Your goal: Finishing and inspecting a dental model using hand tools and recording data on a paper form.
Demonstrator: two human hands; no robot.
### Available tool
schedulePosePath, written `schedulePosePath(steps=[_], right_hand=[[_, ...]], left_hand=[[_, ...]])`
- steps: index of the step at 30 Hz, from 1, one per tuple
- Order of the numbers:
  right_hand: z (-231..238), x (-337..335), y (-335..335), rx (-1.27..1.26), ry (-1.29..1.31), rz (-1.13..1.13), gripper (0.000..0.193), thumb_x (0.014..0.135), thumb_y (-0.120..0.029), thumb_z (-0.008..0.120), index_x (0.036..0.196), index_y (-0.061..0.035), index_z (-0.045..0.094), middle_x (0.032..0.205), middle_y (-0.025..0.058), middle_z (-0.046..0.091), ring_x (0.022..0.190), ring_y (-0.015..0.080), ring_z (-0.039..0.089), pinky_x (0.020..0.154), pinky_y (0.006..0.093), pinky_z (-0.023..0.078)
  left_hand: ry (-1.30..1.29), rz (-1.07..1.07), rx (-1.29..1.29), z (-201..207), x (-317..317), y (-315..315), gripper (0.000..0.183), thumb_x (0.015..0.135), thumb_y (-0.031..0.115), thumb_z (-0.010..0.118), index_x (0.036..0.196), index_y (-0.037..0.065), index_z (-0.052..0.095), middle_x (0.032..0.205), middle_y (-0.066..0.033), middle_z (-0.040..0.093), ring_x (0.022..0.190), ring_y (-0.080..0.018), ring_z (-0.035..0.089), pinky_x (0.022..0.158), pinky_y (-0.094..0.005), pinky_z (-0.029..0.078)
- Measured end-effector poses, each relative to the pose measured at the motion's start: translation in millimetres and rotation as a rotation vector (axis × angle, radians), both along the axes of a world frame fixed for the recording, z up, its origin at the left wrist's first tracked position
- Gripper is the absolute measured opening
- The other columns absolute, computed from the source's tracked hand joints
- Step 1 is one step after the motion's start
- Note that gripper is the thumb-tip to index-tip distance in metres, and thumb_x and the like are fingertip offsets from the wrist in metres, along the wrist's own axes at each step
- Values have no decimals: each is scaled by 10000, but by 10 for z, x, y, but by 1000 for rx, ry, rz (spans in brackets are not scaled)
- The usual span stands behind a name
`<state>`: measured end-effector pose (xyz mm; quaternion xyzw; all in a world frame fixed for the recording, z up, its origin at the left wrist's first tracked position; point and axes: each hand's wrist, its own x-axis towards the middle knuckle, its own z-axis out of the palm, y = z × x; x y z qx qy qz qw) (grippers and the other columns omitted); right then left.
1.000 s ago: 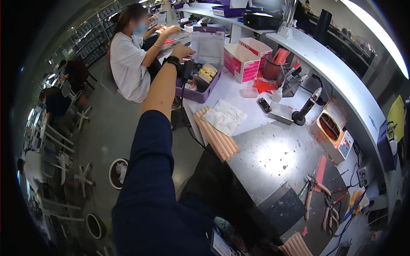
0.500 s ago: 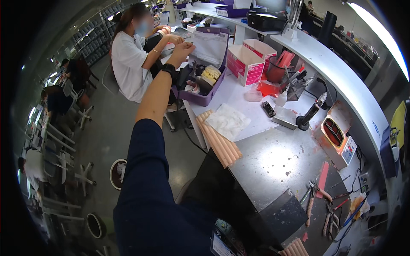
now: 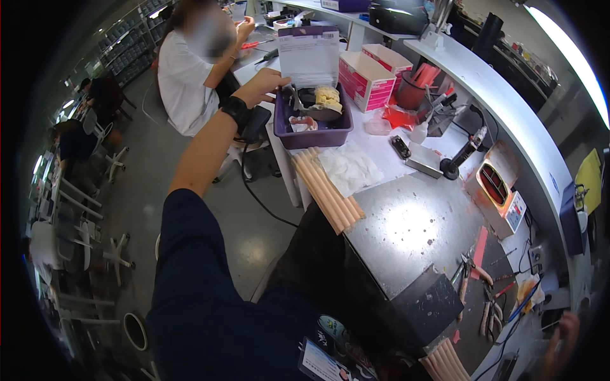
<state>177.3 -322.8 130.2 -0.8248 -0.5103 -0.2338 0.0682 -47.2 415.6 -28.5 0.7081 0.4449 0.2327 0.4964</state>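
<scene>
My left hand (image 3: 261, 87) reaches far forward and grips the back left corner of a purple box (image 3: 316, 140), thumb and fingers at its rim. Inside the box lie a yellowish dental model (image 3: 328, 98) on a grey base and a pink-and-white denture piece (image 3: 302, 123). A printed sheet (image 3: 309, 58) stands up at the box's back. My right hand (image 3: 562, 343) is a blur at the far lower right, beside the tools; its fingers cannot be made out clearly.
Pink wax-like sticks (image 3: 326, 193) and a crumpled tissue (image 3: 351, 168) lie before the box. Two pink-white cartons (image 3: 366, 81) stand behind. Pliers (image 3: 467, 279), a red-wax heater (image 3: 495, 190) and a black torch-like tool (image 3: 464, 155) are on the right. A co-worker (image 3: 187, 76) sits at far left.
The purple box has turned squarer to me and shifted slightly right, with my left hand at its corner. My right hand has come into view at lower right.
</scene>
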Motion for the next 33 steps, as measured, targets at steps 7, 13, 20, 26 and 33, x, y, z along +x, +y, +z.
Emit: schedulePosePath(steps=[7, 13, 20, 26, 33], right_hand=[[231, -299, 1769, -301, 530, 330, 242, 878, -135, 609, 1082, -9, 637, 1182, 164, 612, 1064, 293, 622, 918, 380, 495], [-187, 53, 2769, -286, 798, 396, 233, 798, -114, 685, 985, 19, 641, 992, 140, 673, 864, 243, 666, 765, 353, 534], [-1239, 665, 4063, -406, 543, 525, 354, 795, -197, 696, 1064, 29, 656, 989, 185, 692, 876, 289, 677, 754, 379, 533], [-1584, 760, 4585, -445, 504, 360, 343, 741, -264, 727, 895, 40, 687, 790, 200, 681, 776, 327, 676, 731, 383, 535], [-1739, 669, 4595, -435, 434, 350, 401, 691, -299, 711, 858, 64, 682, 843, 267, 677, 807, 406, 674, 754, 454, 537]], left_hand=[[51, 46, 419, 420, 76, 150, 406, 864, 379, 702, 964, -14, 684, 761, -39, 631, 633, -161, 570, 550, -311, 439], [-707, -43, -319, 642, 42, 177, 297, 956, 210, 579, 1177, 14, 547, 1020, -122, 683, 846, -227, 685, 809, -403, 604], [0, 373, 961, 613, -314, -38, 474, 826, 348, 756, 1118, 27, 564, 904, -94, 659, 791, -210, 659, 689, -333, 545], [231, -435, 1414, 392, 195, -916, 692, 692, 288, 837, 1280, 70, 544, 1359, -148, 530, 1253, -329, 502, 1036, -419, 412], [541, -653, 1071, 451, 154, -591, 592, 707, 192, 780, 1244, 44, 579, 1277, -155, 593, 1171, -332, 565, 1010, -390, 447]])
